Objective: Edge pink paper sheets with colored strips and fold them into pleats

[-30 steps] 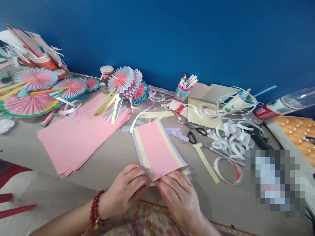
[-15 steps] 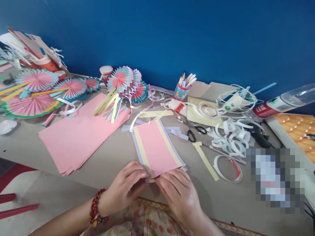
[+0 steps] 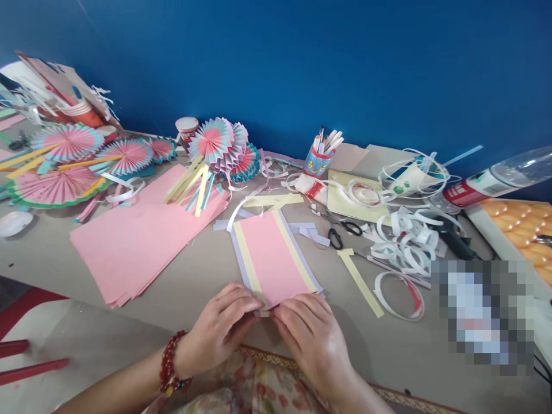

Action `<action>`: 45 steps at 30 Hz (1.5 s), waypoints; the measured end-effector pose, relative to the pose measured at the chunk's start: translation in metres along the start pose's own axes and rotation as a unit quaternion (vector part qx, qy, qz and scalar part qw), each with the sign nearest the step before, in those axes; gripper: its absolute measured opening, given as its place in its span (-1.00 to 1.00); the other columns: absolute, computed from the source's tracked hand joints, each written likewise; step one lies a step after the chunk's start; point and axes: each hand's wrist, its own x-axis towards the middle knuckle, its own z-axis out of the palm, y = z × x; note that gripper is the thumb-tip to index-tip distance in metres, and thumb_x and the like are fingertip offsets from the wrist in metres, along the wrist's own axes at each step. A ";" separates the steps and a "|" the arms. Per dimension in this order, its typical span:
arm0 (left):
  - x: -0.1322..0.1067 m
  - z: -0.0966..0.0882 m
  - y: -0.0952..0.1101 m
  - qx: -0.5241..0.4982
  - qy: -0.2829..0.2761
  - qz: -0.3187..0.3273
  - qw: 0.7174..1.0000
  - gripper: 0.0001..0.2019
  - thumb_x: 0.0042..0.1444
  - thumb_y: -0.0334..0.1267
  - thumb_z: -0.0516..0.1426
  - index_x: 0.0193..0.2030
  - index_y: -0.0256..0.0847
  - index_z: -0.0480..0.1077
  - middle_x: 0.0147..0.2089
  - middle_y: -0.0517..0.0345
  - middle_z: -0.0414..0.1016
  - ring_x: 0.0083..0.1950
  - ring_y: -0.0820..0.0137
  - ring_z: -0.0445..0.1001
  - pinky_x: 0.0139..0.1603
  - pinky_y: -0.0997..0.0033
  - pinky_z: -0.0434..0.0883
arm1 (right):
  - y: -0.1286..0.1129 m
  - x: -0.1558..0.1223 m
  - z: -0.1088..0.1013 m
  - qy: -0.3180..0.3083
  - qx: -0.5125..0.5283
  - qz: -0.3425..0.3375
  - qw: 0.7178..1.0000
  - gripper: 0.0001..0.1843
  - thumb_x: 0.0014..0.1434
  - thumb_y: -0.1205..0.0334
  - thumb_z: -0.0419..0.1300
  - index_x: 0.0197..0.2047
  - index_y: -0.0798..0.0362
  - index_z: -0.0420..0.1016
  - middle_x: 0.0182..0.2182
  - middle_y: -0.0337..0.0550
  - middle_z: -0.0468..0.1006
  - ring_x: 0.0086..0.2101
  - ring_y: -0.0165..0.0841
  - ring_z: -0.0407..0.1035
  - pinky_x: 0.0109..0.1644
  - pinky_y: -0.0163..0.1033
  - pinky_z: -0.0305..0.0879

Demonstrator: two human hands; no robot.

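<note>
The paper sheet (image 3: 280, 256), pink in the middle with yellow bands (image 3: 248, 259) and lilac borders (image 3: 240, 259) along its long sides, lies on the table (image 3: 198, 279) straight ahead of the person, its near edge between the two hands. Its long axis runs away from the body with the far end leaning left, and the near edge lies across the person's front; the left hand (image 3: 222, 328) and right hand (image 3: 313, 333) both touch it there, so neither is clearly nearer. A short piece of the folded edge (image 3: 262, 314) shows between the fingertips, narrow and crosswise to the long axis. The left hand pinches the left part of this fold, fingers curled over from above, thumb on the body side; the right hand grasps the right part, knuckles up, covering most of it, so how its fingertips meet the paper cannot be told. The wrists come in low from either side, backs of the hands upward, the left one wearing a red bead bracelet (image 3: 171, 365). A stack of pink paper (image 3: 142, 236) lies to the left, apart from the sheet; to the right lies a loose yellow strip (image 3: 362, 286), with a white roll (image 3: 419, 303) just beside it
</note>
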 end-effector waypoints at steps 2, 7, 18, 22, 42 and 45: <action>0.002 0.000 0.001 -0.001 0.006 -0.006 1.000 -0.67 0.21 -0.58 0.09 0.08 -0.24 0.27 -0.13 0.00 0.46 -0.10 0.33 0.36 -0.05 0.29 0.34 | -0.001 0.002 -0.001 -0.001 -0.005 0.005 1.000 -0.87 0.30 0.42 0.10 -0.21 0.07 0.45 -0.32 -0.15 0.54 -0.28 -0.30 0.33 -0.12 -0.16 0.15; 0.006 -0.002 0.003 -0.002 0.001 -0.006 1.000 -0.67 0.22 -0.57 0.07 0.07 -0.21 0.27 -0.12 0.01 0.47 -0.12 0.33 0.36 -0.08 0.31 0.34 | -0.002 0.007 -0.008 -0.022 -0.029 0.011 0.999 -0.88 0.30 0.39 0.11 -0.13 0.06 0.45 -0.24 -0.13 0.52 -0.23 -0.27 0.32 -0.08 -0.14 0.14; 0.045 -0.029 0.020 -0.095 -0.052 -0.148 0.983 -0.94 0.23 -0.32 0.15 -0.16 -0.20 0.38 -0.21 0.15 0.49 -0.19 0.41 0.44 -0.13 0.45 0.37 | 0.009 0.044 -0.036 -0.144 0.123 0.055 0.980 -0.81 0.30 0.18 0.19 -0.35 0.04 0.45 -0.36 -0.23 0.51 -0.27 -0.35 0.32 -0.17 -0.24 0.14; 0.070 -0.041 0.021 -0.131 -0.093 -0.182 0.970 -0.88 0.22 -0.22 0.16 -0.22 -0.23 0.42 -0.24 0.15 0.52 -0.22 0.40 0.45 -0.15 0.44 0.38 | 0.015 0.067 -0.053 -0.207 0.209 0.145 0.945 -0.76 0.27 0.07 0.20 -0.37 0.04 0.46 -0.35 -0.25 0.51 -0.28 -0.38 0.36 -0.18 -0.30 0.20; 0.098 -0.048 0.008 -0.258 -0.155 -0.258 0.918 -0.90 0.11 -0.30 0.20 -0.28 -0.28 0.40 -0.35 0.25 0.43 -0.32 0.51 0.36 -0.30 0.54 0.27 | 0.046 0.092 -0.060 -0.343 0.323 0.246 0.847 -0.61 0.11 -0.14 0.27 -0.27 0.05 0.54 -0.40 -0.29 0.43 -0.35 -0.41 0.24 -0.27 -0.34 0.12; 0.095 -0.050 0.007 -0.259 -0.155 -0.263 0.916 -0.90 0.12 -0.29 0.20 -0.27 -0.27 0.41 -0.35 0.25 0.43 -0.32 0.52 0.36 -0.30 0.55 0.28 | 0.045 0.093 -0.059 -0.345 0.312 0.241 0.852 -0.60 0.10 -0.15 0.27 -0.30 0.05 0.53 -0.42 -0.29 0.41 -0.36 -0.41 0.22 -0.30 -0.35 0.11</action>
